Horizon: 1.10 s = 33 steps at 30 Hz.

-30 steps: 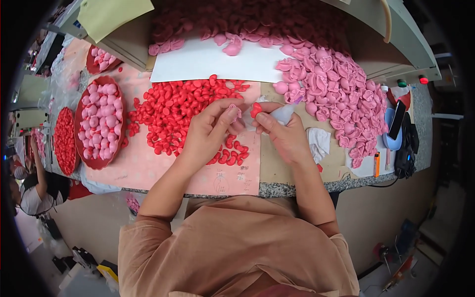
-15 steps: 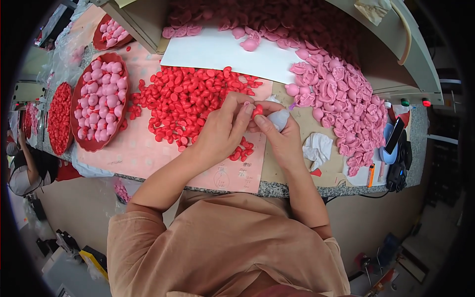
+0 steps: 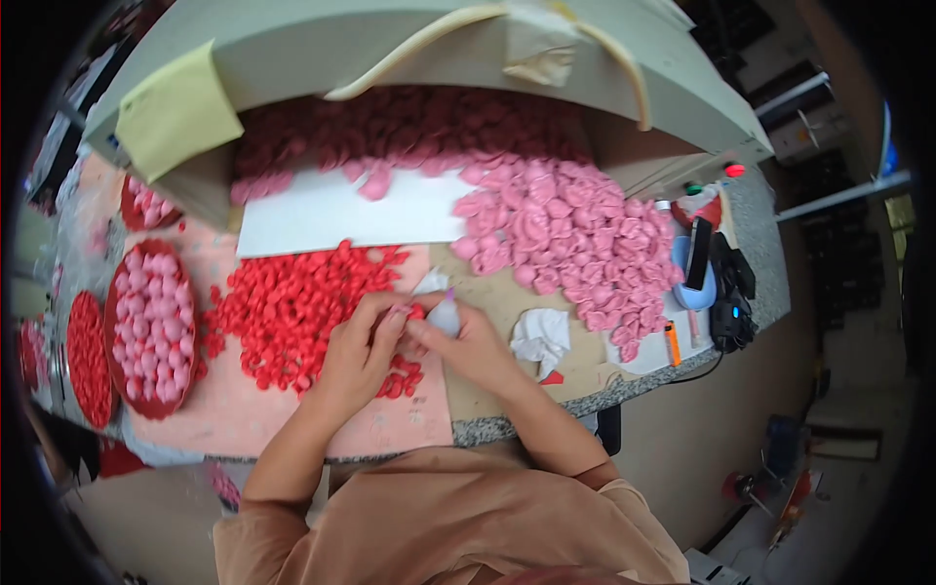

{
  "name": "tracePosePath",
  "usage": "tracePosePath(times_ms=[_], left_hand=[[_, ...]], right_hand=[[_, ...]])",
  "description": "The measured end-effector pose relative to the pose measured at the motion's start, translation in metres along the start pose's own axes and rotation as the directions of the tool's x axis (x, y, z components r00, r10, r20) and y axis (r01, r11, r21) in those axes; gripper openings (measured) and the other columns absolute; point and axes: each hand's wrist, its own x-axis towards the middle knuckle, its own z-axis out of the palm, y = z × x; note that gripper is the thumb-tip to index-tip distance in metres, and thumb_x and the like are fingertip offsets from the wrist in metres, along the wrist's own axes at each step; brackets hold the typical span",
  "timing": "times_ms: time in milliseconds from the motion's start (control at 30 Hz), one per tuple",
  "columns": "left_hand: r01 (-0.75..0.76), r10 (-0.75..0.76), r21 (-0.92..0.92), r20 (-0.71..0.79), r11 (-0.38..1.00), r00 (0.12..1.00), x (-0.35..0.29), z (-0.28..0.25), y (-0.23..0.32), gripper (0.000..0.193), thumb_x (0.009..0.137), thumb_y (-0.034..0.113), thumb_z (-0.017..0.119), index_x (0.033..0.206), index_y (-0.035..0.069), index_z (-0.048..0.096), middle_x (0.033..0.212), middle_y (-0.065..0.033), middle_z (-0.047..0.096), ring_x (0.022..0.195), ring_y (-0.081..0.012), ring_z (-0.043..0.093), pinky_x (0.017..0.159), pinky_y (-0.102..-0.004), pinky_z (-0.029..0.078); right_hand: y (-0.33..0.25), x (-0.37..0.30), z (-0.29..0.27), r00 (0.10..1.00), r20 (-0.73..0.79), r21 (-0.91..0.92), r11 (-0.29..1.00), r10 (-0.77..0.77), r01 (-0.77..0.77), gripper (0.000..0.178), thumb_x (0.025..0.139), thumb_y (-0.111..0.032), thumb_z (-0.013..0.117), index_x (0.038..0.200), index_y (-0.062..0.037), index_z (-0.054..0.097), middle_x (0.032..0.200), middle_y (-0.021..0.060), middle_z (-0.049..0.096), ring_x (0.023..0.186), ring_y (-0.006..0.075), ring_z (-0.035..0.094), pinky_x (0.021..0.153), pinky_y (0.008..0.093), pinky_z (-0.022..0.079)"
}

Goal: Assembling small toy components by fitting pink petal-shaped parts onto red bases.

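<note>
My left hand (image 3: 359, 353) and my right hand (image 3: 478, 349) meet over the edge of a heap of red pieces (image 3: 283, 322). Between their fingertips is a small rounded red piece (image 3: 417, 312), pinched by the left fingers and touched by the right thumb. A pale translucent squeeze bottle (image 3: 445, 318) with a thin purple tip is tucked in my right hand, pointing away from me. Fingers hide part of the red piece and the bottle's lower end. Both hands are closed.
Pink hollow pieces (image 3: 575, 244) spill from a grey box-like hood (image 3: 292, 68) past a white sheet (image 3: 351, 214). Red trays (image 3: 119, 375) stand left. A crumpled tissue (image 3: 541, 338), an orange lighter (image 3: 673, 344) and a phone (image 3: 698, 252) lie right, near the speckled table edge (image 3: 624, 392).
The view has swung, so the table and hood appear lower and further left. My hands stay together on the red piece, with the bottle still in my right hand.
</note>
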Motion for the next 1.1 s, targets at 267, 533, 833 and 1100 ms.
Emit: tracePosePath(times_ms=[267, 533, 833, 1100], left_hand=[[-0.077, 0.076, -0.041, -0.041, 0.996, 0.996, 0.0, 0.007, -0.013, 0.02, 0.094, 0.008, 0.046, 0.109, 0.001, 0.057, 0.084, -0.0004, 0.057, 0.058, -0.0019, 0.045, 0.05, -0.0165, 0.037], [0.028, -0.027, -0.174, 0.009, 0.984, 1.0, 0.0, 0.005, -0.009, 0.024, 0.096, 0.015, 0.045, 0.111, 0.002, 0.058, 0.077, 0.0007, 0.054, 0.06, -0.003, 0.046, 0.048, -0.0163, 0.036], [0.132, -0.144, -0.222, -0.039, 0.966, 0.989, -0.006, 0.007, -0.003, 0.025, 0.096, 0.014, 0.044, 0.11, -0.001, 0.058, 0.071, -0.0016, 0.056, 0.052, -0.0046, 0.046, 0.046, -0.0185, 0.039], [0.173, -0.128, -0.406, 0.137, 0.897, 0.982, 0.009, 0.007, -0.003, 0.026, 0.097, 0.015, 0.042, 0.114, 0.002, 0.057, 0.075, 0.0011, 0.054, 0.057, -0.0035, 0.046, 0.051, -0.0172, 0.038]], right_hand=[[-0.004, -0.003, -0.004, 0.995, 0.028, 0.001, 0.996, -0.094, 0.094, 0.028, 0.088, -0.017, 0.059, 0.109, 0.0007, 0.054, 0.077, 0.0012, 0.059, 0.066, 0.0064, 0.055, 0.062, 0.0219, 0.048], [-0.006, -0.002, -0.006, 0.989, 0.026, -0.09, 0.985, -0.145, 0.147, 0.026, 0.085, -0.02, 0.063, 0.098, 0.0017, 0.057, 0.074, 0.0014, 0.059, 0.066, 0.0069, 0.055, 0.058, 0.0229, 0.046], [-0.012, -0.006, 0.001, 0.994, 0.106, 0.138, 0.99, -0.005, -0.01, 0.016, 0.088, -0.011, 0.058, 0.098, -0.0008, 0.054, 0.074, 0.0056, 0.062, 0.063, 0.0105, 0.059, 0.055, 0.0247, 0.049], [-0.016, -0.005, -0.003, 0.998, 0.001, 0.164, 0.984, -0.066, 0.065, 0.024, 0.088, -0.011, 0.059, 0.108, 0.0015, 0.054, 0.08, 0.0047, 0.061, 0.067, 0.0103, 0.059, 0.061, 0.0238, 0.049]])
